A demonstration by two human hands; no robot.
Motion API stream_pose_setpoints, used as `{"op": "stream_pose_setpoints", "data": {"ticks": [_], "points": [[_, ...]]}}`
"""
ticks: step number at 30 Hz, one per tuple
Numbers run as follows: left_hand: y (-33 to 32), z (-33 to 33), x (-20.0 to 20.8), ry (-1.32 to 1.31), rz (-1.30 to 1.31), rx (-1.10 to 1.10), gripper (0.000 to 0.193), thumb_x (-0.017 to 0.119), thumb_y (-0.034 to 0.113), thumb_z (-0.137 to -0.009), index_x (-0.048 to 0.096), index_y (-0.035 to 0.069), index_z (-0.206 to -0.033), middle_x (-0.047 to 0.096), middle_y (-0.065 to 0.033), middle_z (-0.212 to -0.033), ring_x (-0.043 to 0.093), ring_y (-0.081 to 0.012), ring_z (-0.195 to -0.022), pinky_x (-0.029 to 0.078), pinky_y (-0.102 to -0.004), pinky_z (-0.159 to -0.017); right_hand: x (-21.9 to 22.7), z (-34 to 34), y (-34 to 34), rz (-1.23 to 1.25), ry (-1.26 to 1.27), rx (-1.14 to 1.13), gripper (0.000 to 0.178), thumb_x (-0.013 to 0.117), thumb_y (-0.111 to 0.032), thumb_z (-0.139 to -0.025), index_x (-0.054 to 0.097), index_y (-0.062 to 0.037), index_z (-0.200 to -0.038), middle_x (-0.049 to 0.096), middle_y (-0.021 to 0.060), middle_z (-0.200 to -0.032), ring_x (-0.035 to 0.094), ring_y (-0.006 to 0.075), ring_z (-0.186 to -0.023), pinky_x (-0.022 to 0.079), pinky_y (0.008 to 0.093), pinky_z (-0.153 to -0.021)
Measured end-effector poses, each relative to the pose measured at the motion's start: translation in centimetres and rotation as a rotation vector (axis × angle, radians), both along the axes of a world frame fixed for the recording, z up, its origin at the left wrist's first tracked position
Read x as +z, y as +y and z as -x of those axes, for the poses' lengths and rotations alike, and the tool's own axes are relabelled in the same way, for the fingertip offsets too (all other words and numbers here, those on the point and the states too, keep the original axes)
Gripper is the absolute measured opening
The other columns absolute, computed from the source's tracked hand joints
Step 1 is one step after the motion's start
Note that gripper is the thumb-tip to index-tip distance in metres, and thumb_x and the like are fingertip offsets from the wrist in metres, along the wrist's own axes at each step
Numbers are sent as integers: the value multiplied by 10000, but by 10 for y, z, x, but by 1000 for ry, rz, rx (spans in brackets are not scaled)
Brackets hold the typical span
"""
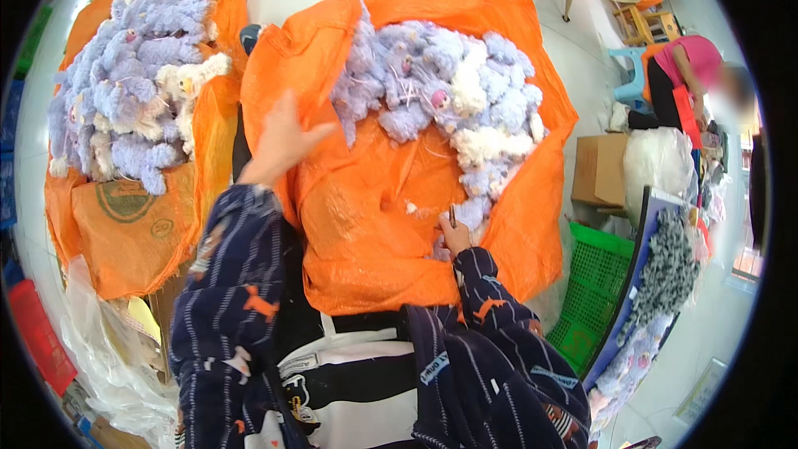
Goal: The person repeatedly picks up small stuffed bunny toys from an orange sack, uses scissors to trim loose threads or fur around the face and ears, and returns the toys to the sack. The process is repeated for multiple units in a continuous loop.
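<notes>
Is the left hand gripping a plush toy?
No, the left hand is open over the sack's orange side, with the plush toys lying to its right.

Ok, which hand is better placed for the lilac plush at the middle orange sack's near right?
Probably right: the right hand is beside that lilac plush, though it seems to hold a slim dark object. The left hand is open but farther off.

1 cardboard box point(598, 170) at right, near 1 green basket point(593, 274); crumpled clear plastic point(116, 374) at lower left.
</notes>
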State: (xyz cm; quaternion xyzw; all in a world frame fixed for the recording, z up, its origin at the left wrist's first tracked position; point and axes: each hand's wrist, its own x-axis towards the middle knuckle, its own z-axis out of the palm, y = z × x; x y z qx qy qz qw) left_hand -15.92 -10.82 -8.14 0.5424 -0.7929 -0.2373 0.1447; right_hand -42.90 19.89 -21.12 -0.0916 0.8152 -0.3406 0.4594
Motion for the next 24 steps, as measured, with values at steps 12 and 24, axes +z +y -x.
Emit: {"op": "stream_pose_setpoints", "data": {"ticks": [12,24], "points": [[-5,-22,-20,941,-770,368,240,557,145,-809,592,-27,-973,629,-90,-912,604,-176,-790,475,-284,-676,29,-50,-149,205,-266,22,397,574,-387,-829,597,2,-909,644,102,-874,428,72,-415,421,235,-420],[107,-14,148,914,-771,36,169,569,112,-842,591,-18,-948,606,2,-843,530,-68,-757,445,-235,-680,159,-65,-175,697,-130,147,438,577,-299,-849,491,-15,-1172,587,83,-1025,517,57,-651,406,190,-435]]}}
